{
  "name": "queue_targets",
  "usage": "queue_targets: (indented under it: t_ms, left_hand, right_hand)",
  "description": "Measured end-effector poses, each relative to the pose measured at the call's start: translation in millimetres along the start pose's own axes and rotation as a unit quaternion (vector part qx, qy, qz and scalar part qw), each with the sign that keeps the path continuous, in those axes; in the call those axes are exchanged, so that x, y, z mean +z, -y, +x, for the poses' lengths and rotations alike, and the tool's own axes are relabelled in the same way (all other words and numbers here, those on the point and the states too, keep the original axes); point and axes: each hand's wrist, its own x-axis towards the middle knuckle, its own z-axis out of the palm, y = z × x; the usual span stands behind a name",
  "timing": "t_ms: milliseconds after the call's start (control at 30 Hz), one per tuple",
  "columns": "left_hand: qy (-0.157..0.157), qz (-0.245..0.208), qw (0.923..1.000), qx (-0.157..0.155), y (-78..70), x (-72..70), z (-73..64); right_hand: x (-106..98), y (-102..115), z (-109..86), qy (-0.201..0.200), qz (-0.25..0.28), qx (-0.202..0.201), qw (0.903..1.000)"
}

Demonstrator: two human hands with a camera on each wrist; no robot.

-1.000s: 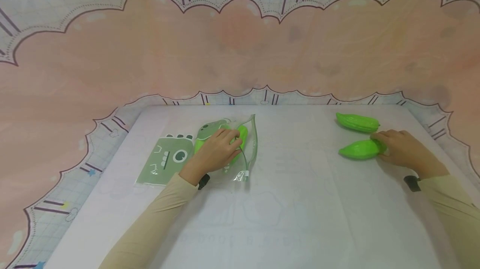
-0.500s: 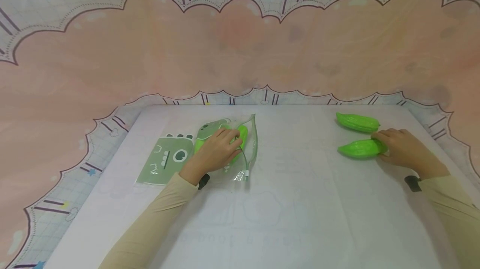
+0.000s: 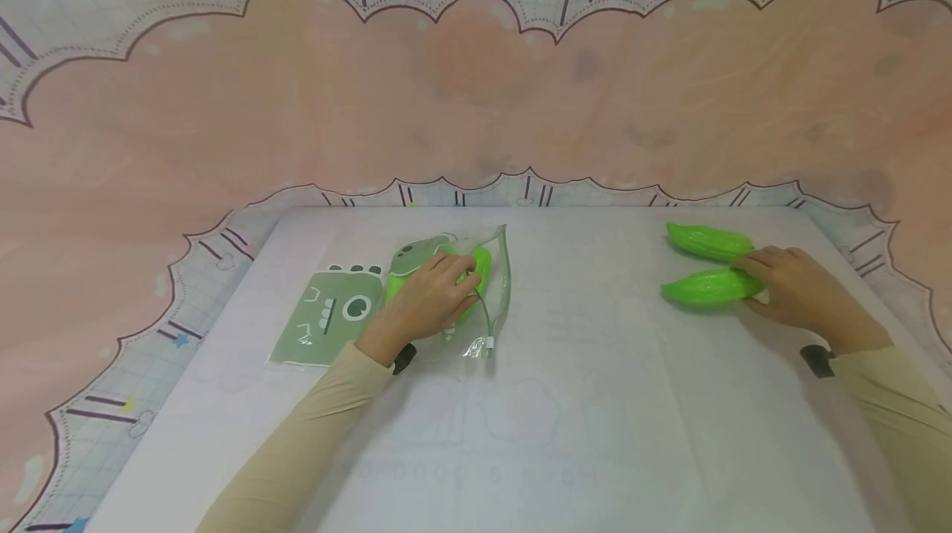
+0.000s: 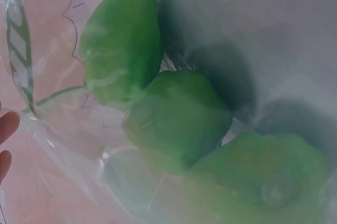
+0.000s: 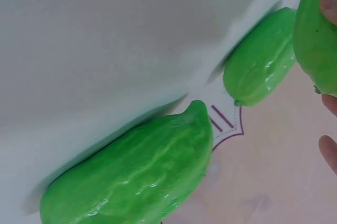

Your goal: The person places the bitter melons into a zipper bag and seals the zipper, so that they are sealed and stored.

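A clear slider bag [image 3: 357, 310] printed with green cartoon faces lies on the left of the white table. Several green fruit-like pieces [image 4: 121, 39] show through its plastic in the left wrist view. My left hand [image 3: 431, 297] pinches the bag's zip edge near its mouth. My right hand [image 3: 792, 289] grips one end of a bright green bitter melon [image 3: 706, 288], with fingertips on it in the right wrist view. Just behind lies a second bitter melon [image 3: 710, 241]. A third bitter melon [image 5: 131, 171] shows large in the right wrist view, hidden in the head view.
The white table [image 3: 595, 401] ends at the back against a peach-coloured cloth [image 3: 521, 103] with scalloped edges. Near the right end of the bag's zip is a small white slider [image 3: 489, 343].
The gripped bitter melon has shifted slightly left and back with my right hand, closer to the piece behind it. My left hand and the bag stay put.
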Motion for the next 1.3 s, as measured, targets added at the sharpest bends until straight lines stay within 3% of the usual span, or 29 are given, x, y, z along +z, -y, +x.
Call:
queue_targets:
  t_ms: [567,900,1300]
  left_hand:
    - [0.003,-0.008,1.0,-0.003,-0.6,-1.0,0.3]
    - [0.01,-0.007,0.9999,-0.005,-0.2,-0.1,-0.9]
    - [0.007,-0.005,1.0,-0.003,-0.3,0.4,-0.3]
  right_hand:
    - [-6,11,15.1,-0.057,0.004,-0.046,0.9973]
    - [-5,17,25.9,-0.124,0.015,-0.092,0.9879]
    - [-2,27,39.5,-0.134,0.044,-0.114,0.9833]
